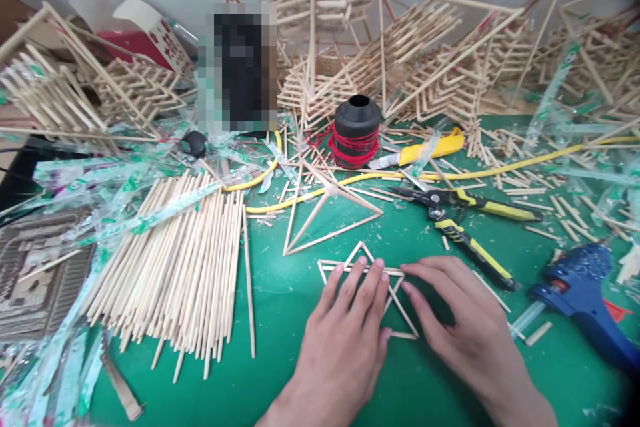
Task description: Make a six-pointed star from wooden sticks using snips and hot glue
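A small star-shaped frame of thin wooden sticks [404, 307] lies on the green work surface, partly covered by my hands. My left hand [345, 327] rests across its middle, fingers stretched out over the upper sticks. At the frame's right corner, my right hand [463, 320] pinches a stick end between thumb and forefinger. Just beyond stands a larger pyramid-like stick frame [336, 235], apart from both hands. Left of my hands a thick pile of straight wooden sticks [175, 267] is spread, with one loose stick [249, 287] beside it.
A blue glue gun [583, 300] and yellow-black cutting pliers [465, 240] lie right. Behind are a black spool with red string [356, 130], a yellow utility knife [433, 147] and a yellow cable [450, 177]. Stick structures [440, 80] line the wall; plastic strips [65, 360] litter the left.
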`<state>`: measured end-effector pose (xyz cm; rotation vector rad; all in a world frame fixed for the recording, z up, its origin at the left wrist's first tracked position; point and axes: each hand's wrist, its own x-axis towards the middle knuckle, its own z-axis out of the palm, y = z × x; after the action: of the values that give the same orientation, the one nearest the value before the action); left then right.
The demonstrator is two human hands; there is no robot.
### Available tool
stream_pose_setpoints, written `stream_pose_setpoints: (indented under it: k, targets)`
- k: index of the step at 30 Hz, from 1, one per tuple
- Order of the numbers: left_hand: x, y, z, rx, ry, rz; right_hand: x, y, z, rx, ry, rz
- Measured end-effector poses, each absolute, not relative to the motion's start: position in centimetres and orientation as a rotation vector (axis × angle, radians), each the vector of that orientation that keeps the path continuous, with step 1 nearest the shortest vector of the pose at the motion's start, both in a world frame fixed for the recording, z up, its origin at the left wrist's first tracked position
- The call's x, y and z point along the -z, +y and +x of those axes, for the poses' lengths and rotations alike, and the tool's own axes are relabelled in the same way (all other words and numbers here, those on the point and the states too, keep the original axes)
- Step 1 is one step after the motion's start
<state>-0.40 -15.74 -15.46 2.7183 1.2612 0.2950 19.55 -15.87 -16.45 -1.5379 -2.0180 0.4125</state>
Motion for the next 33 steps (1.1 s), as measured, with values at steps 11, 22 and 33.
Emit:
stream_pose_setpoints:
  k: [11,22,33]
  targets:
    - [15.3,-15.7,-0.3,-0.324,1.279,2.708,16.9,-15.8,19.6,-0.465,-1.956,-1.547]
    - [15.2,-15.6,-0.2,-0.321,1.278,2.703,16.8,-15.8,19.8,-0.435,-1.991,-1.516]
    - [15.2,-15.9,0.1,-0.334,1.297,2.701,15.8,-15.9,20.1,-0.336,-1.969,-1.587]
